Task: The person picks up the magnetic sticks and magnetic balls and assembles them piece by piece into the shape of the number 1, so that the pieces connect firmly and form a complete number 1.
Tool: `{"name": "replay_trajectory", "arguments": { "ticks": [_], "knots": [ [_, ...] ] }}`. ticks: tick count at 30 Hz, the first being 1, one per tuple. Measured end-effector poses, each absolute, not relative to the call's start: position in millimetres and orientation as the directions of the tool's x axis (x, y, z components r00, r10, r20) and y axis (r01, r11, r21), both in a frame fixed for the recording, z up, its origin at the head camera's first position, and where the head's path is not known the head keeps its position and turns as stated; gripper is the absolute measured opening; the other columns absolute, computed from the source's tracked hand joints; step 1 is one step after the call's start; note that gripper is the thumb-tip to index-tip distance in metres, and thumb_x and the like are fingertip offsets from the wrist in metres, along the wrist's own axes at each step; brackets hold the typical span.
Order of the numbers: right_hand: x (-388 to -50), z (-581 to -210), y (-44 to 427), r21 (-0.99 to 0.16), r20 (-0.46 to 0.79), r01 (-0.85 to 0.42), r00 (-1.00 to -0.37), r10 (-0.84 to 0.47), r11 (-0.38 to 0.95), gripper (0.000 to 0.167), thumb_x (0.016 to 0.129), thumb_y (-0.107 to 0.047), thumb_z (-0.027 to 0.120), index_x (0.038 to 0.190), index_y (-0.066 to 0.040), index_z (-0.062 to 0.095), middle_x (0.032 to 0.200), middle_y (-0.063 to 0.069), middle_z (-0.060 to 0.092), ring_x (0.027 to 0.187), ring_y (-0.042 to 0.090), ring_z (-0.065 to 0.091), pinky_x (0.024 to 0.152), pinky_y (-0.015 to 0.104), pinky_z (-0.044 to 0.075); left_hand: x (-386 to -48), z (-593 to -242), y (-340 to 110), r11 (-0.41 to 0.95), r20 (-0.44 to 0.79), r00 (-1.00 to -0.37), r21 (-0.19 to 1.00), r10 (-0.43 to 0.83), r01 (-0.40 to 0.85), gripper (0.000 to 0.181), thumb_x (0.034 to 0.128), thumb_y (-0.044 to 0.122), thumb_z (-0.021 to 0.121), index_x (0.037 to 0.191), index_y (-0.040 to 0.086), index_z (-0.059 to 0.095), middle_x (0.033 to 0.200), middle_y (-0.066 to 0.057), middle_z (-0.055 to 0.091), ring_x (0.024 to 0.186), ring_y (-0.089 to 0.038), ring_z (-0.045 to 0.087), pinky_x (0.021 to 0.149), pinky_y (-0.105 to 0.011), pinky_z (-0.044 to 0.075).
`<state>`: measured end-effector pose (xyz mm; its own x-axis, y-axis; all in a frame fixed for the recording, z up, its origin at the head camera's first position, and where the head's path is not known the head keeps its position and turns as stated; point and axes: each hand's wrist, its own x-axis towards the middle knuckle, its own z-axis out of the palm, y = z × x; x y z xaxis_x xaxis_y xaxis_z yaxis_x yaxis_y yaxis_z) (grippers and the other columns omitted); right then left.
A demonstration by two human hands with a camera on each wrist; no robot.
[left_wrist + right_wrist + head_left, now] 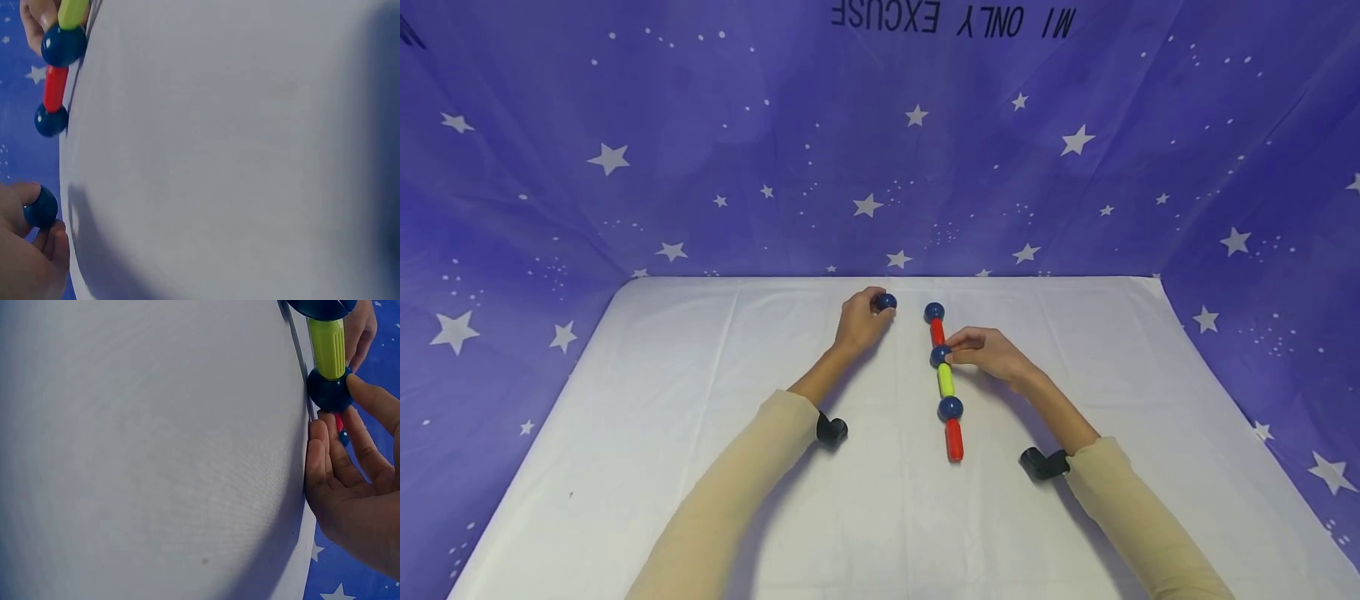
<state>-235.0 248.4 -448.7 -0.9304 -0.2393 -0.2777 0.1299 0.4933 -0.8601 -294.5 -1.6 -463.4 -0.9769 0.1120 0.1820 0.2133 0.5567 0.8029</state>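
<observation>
Between thumb and fingers my left hand (862, 322) pinches a loose dark blue ball (887, 302), seen also in the left wrist view. To its right lies a chain of balls and rods: a far blue ball (934, 312), a red rod (937, 332), a middle blue ball (940, 356), a yellow-green rod (946, 381), a near blue ball (951, 407) and a second red rod (954, 440) at the near end. My right hand (991, 353) grips the middle ball from the right. In the right wrist view its fingers partly hide the far red rod (339, 422).
A white cloth (625, 400) covers the table. Purple star-patterned curtains (820, 167) rise at the back and both sides. Black wrist cameras (832, 431) stick out from both sleeves.
</observation>
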Motion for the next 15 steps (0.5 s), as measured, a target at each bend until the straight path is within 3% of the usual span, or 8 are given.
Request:
{"name": "replay_trajectory", "arguments": {
  "ticks": [5,15],
  "knots": [
    [-235.9,-448.3,246.5,-0.854,-0.285,0.134,-0.929,-0.237,0.503,0.033,0.087,-0.020,0.077,0.116,-0.006,0.070,0.104,0.008,0.069,0.103,0.028,0.055,0.090,0.042,0.039,-275.0,-459.0,-8.1,0.548,0.212,-0.959,0.788,0.186,0.281,0.040,0.0919,0.015,0.073,0.127,-0.002,0.063,0.103,-0.014,0.067,0.091,-0.023,0.060,0.084,-0.035,0.049],
    [-234.2,-445.7,247.8,-0.853,-0.283,0.130,-0.929,-0.238,0.506,0.034,0.087,-0.021,0.077,0.117,-0.006,0.069,0.105,0.008,0.069,0.105,0.029,0.056,0.093,0.044,0.038,-225.9,-451.1,-14.5,0.512,0.258,-0.907,0.759,0.333,0.403,0.039,0.0899,0.013,0.076,0.124,-0.001,0.064,0.109,-0.013,0.068,0.098,-0.024,0.065,0.088,-0.034,0.052]
  ]
}}
